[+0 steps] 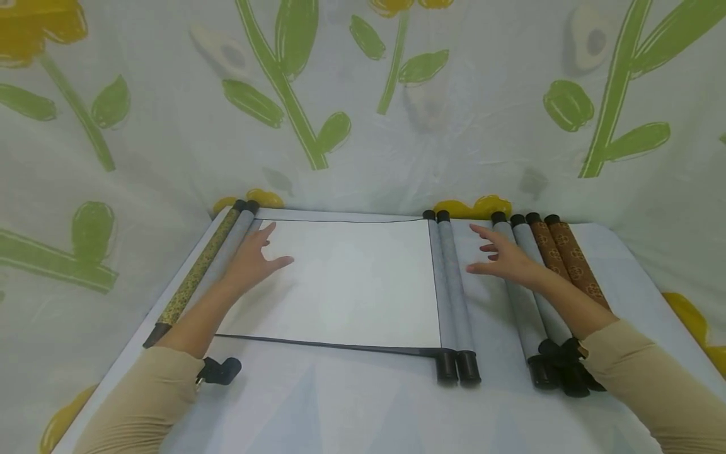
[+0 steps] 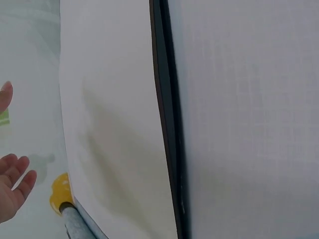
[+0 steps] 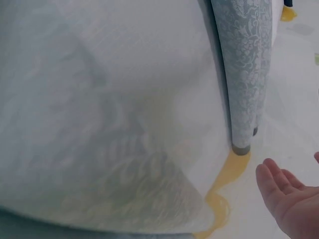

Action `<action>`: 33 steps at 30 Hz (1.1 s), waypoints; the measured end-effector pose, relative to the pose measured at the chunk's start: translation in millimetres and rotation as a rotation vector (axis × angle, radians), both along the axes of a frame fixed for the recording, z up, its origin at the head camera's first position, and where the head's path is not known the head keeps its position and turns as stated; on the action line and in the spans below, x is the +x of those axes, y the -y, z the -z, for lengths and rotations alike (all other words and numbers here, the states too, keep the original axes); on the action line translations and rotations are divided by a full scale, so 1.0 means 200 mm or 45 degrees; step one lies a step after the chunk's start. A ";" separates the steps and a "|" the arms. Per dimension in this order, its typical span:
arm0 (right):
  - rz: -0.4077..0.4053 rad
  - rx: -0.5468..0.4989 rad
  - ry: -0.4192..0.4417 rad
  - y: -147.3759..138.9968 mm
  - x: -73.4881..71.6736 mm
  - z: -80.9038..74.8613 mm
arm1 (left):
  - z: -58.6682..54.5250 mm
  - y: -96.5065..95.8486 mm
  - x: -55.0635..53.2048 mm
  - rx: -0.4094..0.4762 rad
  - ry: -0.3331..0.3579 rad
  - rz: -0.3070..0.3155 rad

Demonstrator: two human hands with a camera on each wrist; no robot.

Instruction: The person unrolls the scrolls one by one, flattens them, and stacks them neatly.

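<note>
Your tan sleeves point(image 1: 144, 391) come nearest in the head view. Your left hand point(image 1: 249, 258), thumb and fingers apart, hovers empty over the white sheet point(image 1: 357, 290), which lies between grey rolls point(image 1: 454, 296). Your right hand point(image 1: 505, 258), also empty, has its fingers loosely spread.

Left wrist view: your fingers bend slightly.

Right wrist view: your fingers extend, relaxed.
</note>
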State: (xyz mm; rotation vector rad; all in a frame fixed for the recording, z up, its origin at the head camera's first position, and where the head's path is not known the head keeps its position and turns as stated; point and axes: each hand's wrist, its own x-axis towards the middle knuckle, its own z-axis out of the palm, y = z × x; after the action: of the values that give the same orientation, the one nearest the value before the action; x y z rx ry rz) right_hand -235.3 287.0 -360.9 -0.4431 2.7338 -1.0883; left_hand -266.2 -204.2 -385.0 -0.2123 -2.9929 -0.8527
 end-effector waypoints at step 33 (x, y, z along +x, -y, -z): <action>-0.040 0.015 -0.111 -0.21 0.16 -0.04 | -0.09 -0.53 0.16 0.110 -0.142 0.378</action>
State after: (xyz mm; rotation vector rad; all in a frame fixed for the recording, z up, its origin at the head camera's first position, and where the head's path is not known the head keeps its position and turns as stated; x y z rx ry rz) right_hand -204.0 328.9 -352.2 -0.5430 2.7965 -1.0692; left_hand -233.4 -98.8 -367.5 -0.6906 -2.8544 -0.9534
